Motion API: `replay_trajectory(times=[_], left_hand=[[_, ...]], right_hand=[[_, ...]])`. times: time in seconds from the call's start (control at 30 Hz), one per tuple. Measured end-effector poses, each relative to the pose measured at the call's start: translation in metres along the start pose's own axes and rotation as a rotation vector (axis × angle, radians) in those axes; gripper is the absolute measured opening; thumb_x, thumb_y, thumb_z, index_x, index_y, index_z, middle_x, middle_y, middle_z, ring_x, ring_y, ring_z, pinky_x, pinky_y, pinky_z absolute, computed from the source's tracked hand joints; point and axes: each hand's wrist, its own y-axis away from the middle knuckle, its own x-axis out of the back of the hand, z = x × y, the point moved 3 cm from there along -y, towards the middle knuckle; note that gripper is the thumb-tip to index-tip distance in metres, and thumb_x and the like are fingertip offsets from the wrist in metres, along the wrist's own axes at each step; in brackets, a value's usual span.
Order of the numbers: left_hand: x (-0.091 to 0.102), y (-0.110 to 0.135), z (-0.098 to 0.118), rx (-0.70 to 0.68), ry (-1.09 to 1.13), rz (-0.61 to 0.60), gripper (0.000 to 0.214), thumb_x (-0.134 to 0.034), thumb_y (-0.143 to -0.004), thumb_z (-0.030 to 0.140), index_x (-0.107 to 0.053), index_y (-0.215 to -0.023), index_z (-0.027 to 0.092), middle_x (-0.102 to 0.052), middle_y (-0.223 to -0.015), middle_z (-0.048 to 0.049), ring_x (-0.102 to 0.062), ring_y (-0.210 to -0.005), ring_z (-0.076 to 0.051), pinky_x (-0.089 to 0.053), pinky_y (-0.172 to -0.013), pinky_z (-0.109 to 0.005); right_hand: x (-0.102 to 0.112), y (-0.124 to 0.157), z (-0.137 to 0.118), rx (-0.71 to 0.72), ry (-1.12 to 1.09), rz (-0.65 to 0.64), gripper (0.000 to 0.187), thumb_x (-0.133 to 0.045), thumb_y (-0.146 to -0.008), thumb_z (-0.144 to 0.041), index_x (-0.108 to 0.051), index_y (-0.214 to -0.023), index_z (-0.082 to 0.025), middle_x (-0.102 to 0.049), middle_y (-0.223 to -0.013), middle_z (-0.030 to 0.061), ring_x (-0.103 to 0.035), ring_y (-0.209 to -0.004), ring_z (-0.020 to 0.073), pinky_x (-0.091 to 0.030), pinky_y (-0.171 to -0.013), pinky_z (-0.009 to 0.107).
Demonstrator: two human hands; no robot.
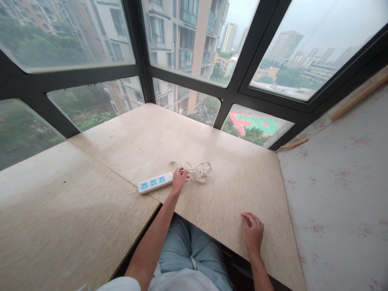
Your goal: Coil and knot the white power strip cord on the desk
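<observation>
The power strip (155, 183) lies on the counter (230, 190), its right end just beside the left hand (180, 180). That hand's fingers are bent over the cord (202, 171), which loops beyond their tips, to the right of the strip; whether they pinch it, I cannot tell. The plug (172, 161) lies behind the strip. Well right of the strip and nearer the body, the right hand (253, 233) rests, fingers loosely curled, thumb apart.
</observation>
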Motion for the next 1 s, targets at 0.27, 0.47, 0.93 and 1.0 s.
replay_trajectory(times=[0.27, 0.47, 0.93, 1.0], left_hand=[[0.003, 0.013, 0.005, -0.199, -0.038, -0.071, 0.026, -0.063, -0.072, 0.030, -0.069, -0.092, 0.014, -0.069, -0.074, -0.0039, -0.063, -0.066, -0.015, -0.047, -0.057, -0.023], [-0.005, 0.037, 0.021, -0.368, -0.171, -0.103, 0.020, -0.062, -0.075, 0.027, -0.072, -0.087, 0.016, -0.071, -0.077, -0.0033, -0.063, -0.069, -0.016, -0.049, -0.065, -0.026], [-0.022, 0.071, 0.020, -0.713, -0.449, -0.161, 0.016, -0.058, -0.084, 0.018, -0.072, -0.091, 0.022, -0.072, -0.087, -0.0030, -0.062, -0.078, -0.016, -0.046, -0.074, -0.027], [-0.022, 0.074, 0.018, -0.739, -0.460, -0.173, 0.020, -0.056, -0.086, 0.017, -0.073, -0.094, 0.024, -0.073, -0.089, -0.0040, -0.063, -0.082, -0.017, -0.047, -0.077, -0.029]], right_hand=[[-0.001, 0.000, -0.004, -0.041, 0.008, 0.021, 0.031, -0.045, -0.078, -0.036, -0.070, -0.077, -0.017, -0.069, -0.093, 0.0126, -0.057, -0.091, 0.0274, -0.038, -0.090, 0.043], [0.002, -0.002, -0.006, -0.078, -0.039, 0.009, 0.030, -0.047, -0.075, -0.036, -0.070, -0.075, -0.017, -0.070, -0.091, 0.0128, -0.058, -0.091, 0.0283, -0.038, -0.092, 0.045], [-0.031, -0.024, -0.154, -0.076, -0.678, -0.286, 0.025, -0.055, -0.085, -0.035, -0.065, -0.101, -0.019, -0.067, -0.101, 0.0086, -0.063, -0.086, 0.0187, -0.052, -0.078, 0.033], [-0.041, -0.036, -0.178, -0.026, -0.714, -0.322, 0.027, -0.053, -0.086, -0.033, -0.062, -0.108, -0.019, -0.066, -0.105, 0.0088, -0.061, -0.073, 0.0150, -0.053, -0.070, 0.030]])
